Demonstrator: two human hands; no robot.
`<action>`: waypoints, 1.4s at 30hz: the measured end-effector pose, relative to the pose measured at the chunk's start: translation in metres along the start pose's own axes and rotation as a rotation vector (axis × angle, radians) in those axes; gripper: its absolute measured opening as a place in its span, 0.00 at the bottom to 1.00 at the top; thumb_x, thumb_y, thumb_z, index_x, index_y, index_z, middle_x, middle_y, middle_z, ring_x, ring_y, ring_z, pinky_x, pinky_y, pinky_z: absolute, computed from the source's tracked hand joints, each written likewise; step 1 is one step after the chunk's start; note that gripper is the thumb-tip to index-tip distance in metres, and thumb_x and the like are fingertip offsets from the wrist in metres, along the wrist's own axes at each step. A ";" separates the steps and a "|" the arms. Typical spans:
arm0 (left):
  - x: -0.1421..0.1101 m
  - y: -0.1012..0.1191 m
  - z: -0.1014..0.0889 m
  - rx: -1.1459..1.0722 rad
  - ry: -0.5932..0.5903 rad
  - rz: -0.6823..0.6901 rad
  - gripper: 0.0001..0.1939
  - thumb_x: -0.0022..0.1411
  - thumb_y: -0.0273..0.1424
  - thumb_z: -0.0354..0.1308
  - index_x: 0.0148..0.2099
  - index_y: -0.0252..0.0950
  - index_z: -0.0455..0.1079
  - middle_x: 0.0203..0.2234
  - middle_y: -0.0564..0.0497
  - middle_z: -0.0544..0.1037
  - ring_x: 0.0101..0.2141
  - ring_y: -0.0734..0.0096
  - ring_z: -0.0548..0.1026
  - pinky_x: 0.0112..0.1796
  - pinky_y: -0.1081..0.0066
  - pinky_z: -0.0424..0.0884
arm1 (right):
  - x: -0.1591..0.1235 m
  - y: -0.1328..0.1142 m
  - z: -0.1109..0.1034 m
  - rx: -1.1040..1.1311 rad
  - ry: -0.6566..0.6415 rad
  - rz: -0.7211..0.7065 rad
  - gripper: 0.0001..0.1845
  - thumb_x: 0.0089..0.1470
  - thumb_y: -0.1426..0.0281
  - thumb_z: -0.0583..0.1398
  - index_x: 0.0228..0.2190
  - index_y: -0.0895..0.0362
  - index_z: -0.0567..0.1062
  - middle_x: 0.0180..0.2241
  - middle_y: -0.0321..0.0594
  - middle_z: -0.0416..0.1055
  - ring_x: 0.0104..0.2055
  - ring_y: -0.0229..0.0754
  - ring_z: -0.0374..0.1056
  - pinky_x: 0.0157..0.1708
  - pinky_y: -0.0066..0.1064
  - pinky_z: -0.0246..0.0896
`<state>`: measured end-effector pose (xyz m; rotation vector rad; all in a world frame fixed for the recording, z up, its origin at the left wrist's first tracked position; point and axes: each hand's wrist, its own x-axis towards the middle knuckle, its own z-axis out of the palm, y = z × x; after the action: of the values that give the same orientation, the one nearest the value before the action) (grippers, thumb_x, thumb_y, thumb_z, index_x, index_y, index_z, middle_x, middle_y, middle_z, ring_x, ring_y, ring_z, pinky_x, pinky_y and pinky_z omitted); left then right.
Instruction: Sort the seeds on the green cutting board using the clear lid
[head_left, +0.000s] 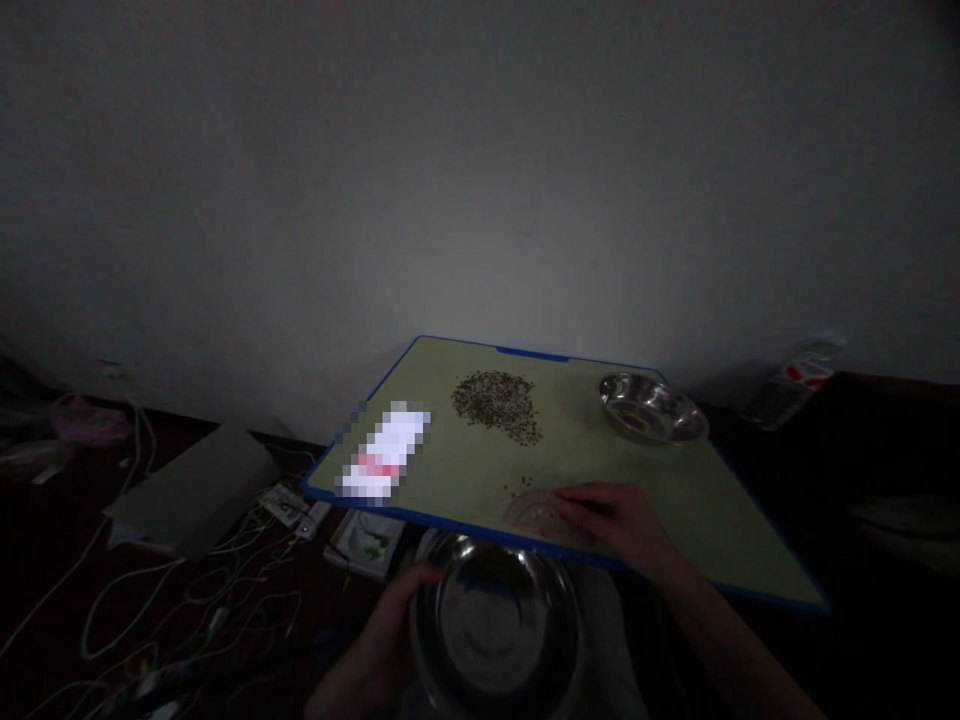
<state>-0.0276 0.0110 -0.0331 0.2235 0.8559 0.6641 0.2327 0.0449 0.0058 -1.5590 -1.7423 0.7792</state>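
My left hand grips the rim of a shiny metal bowl, held below the near edge of a blue-edged, pale green table. Between the fingers and thumb of my right hand is a clear protractor with red markings, lying against the tabletop by that near edge. A few small dark grains sit just beyond the protractor. Farther back, a spread pile of mixed light and dark grains covers part of the table. What the held bowl contains is too dark to make out.
A second metal bowl stands at the table's right side. On the left lies a blurred-out bright screen. Tangled white cables and a grey box are on the floor at left. Behind the table rises a wall.
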 end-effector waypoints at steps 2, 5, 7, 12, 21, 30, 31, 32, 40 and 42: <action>0.000 0.001 0.001 0.053 0.071 0.016 0.13 0.49 0.32 0.53 0.18 0.32 0.70 0.12 0.49 0.75 0.16 0.69 0.70 0.26 0.71 0.61 | 0.004 0.007 -0.010 -0.002 0.093 0.038 0.16 0.45 0.61 0.58 0.33 0.57 0.78 0.24 0.39 0.75 0.22 0.39 0.68 0.22 0.29 0.64; 0.000 0.003 0.004 0.092 0.138 0.037 0.12 0.49 0.31 0.52 0.17 0.33 0.69 0.12 0.50 0.75 0.17 0.70 0.70 0.27 0.70 0.62 | 0.014 0.017 -0.025 -0.074 0.206 0.047 0.16 0.45 0.61 0.58 0.33 0.57 0.78 0.23 0.39 0.75 0.21 0.40 0.68 0.22 0.30 0.64; 0.000 0.004 0.006 0.098 0.139 0.031 0.13 0.49 0.30 0.52 0.16 0.33 0.69 0.12 0.50 0.74 0.17 0.70 0.70 0.27 0.70 0.63 | 0.021 0.021 -0.030 -0.132 0.216 0.033 0.16 0.45 0.62 0.57 0.33 0.58 0.78 0.24 0.40 0.75 0.23 0.41 0.69 0.24 0.31 0.64; 0.000 0.005 0.007 0.077 0.132 -0.013 0.15 0.50 0.29 0.51 0.16 0.31 0.69 0.11 0.50 0.73 0.16 0.71 0.69 0.25 0.71 0.63 | 0.037 0.022 -0.027 -0.204 0.137 -0.018 0.16 0.46 0.64 0.56 0.34 0.58 0.77 0.30 0.42 0.76 0.28 0.44 0.70 0.27 0.32 0.64; 0.004 0.003 -0.001 0.060 0.098 0.011 0.15 0.50 0.30 0.51 0.18 0.29 0.72 0.13 0.48 0.76 0.19 0.69 0.71 0.28 0.70 0.65 | 0.039 0.007 -0.010 -0.222 0.066 -0.078 0.14 0.48 0.64 0.55 0.33 0.55 0.78 0.31 0.40 0.76 0.30 0.44 0.71 0.29 0.32 0.64; -0.001 0.004 0.010 0.052 0.138 0.018 0.16 0.50 0.29 0.50 0.15 0.30 0.70 0.09 0.50 0.73 0.14 0.72 0.68 0.23 0.72 0.62 | 0.034 -0.004 0.005 -0.171 0.031 -0.086 0.13 0.48 0.66 0.55 0.32 0.56 0.78 0.31 0.39 0.76 0.29 0.42 0.71 0.28 0.29 0.63; -0.001 0.004 0.009 0.058 0.143 0.003 0.15 0.50 0.29 0.50 0.16 0.30 0.71 0.10 0.49 0.73 0.14 0.71 0.69 0.24 0.71 0.62 | 0.034 -0.004 0.006 -0.164 0.021 -0.088 0.13 0.48 0.66 0.55 0.33 0.56 0.78 0.31 0.39 0.76 0.30 0.42 0.71 0.29 0.29 0.63; 0.000 0.004 0.008 0.062 0.149 -0.008 0.15 0.50 0.30 0.50 0.18 0.30 0.71 0.11 0.49 0.74 0.15 0.70 0.69 0.24 0.71 0.62 | 0.034 -0.005 0.007 -0.160 0.014 -0.089 0.13 0.48 0.66 0.55 0.33 0.56 0.77 0.31 0.39 0.76 0.30 0.42 0.71 0.29 0.29 0.63; 0.001 0.005 0.001 0.010 0.074 -0.024 0.12 0.49 0.31 0.53 0.21 0.30 0.72 0.14 0.48 0.76 0.18 0.69 0.71 0.28 0.70 0.63 | 0.021 -0.015 0.013 -0.102 -0.102 -0.118 0.14 0.48 0.64 0.56 0.33 0.55 0.77 0.31 0.39 0.76 0.29 0.42 0.70 0.30 0.31 0.64; 0.002 0.006 0.001 -0.010 0.110 -0.024 0.11 0.49 0.30 0.53 0.23 0.29 0.73 0.17 0.47 0.78 0.20 0.67 0.73 0.30 0.69 0.64 | 0.018 -0.017 0.014 -0.076 -0.124 -0.136 0.13 0.47 0.64 0.56 0.33 0.54 0.78 0.31 0.39 0.76 0.29 0.42 0.70 0.30 0.31 0.65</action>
<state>-0.0288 0.0168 -0.0312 0.1690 0.9593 0.6628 0.2101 0.0607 0.0124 -1.4499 -1.9664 0.7642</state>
